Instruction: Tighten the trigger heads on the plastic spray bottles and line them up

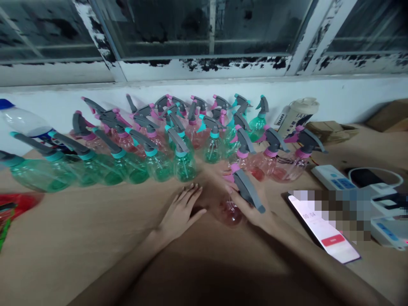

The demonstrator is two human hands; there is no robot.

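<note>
My right hand (247,202) is wrapped round the neck of a pink spray bottle (231,212) with a grey and pink trigger head. That bottle stands on the wooden table (95,229) in front of me. To its left, my left hand (181,208) rests with fingers stretched out and holds nothing. Just beyond its fingertips is a green spray bottle (185,168) at the end of a front row of green ones. Several pink spray bottles (287,168) stand behind my right hand. More bottles of both colours crowd toward the wall, partly hiding one another.
A phone (325,229) with a lit screen lies at right, beside white power strips (334,178). A coffee cup (299,112) and cardboard (331,131) are at the back right. On the left are a large blue-capped bottle (25,121) and a red packet (22,206).
</note>
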